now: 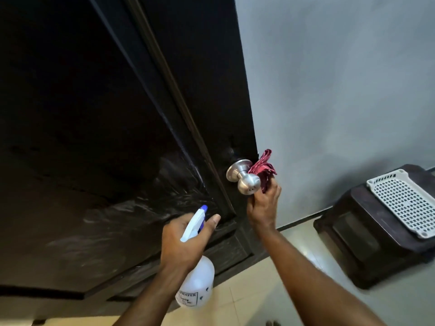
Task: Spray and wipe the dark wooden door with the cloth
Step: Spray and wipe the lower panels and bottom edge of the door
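Observation:
The dark wooden door (pixel 98 118) fills the left and centre, with wet streaks on its lower panel. A silver round knob (pixel 244 177) sticks out near its right edge. My left hand (pixel 186 241) grips a white spray bottle (pixel 197 281) by the neck, its blue-tipped nozzle pointing up at the door. My right hand (pixel 263 205) holds a bunched red cloth (pixel 263 170) just right of the knob, at the door's edge.
A pale grey wall (pixel 341 78) stands right of the door. A dark brown stool (pixel 376 229) with a white perforated tray (pixel 407 201) on top sits at the right on the cream tiled floor (pixel 259 302).

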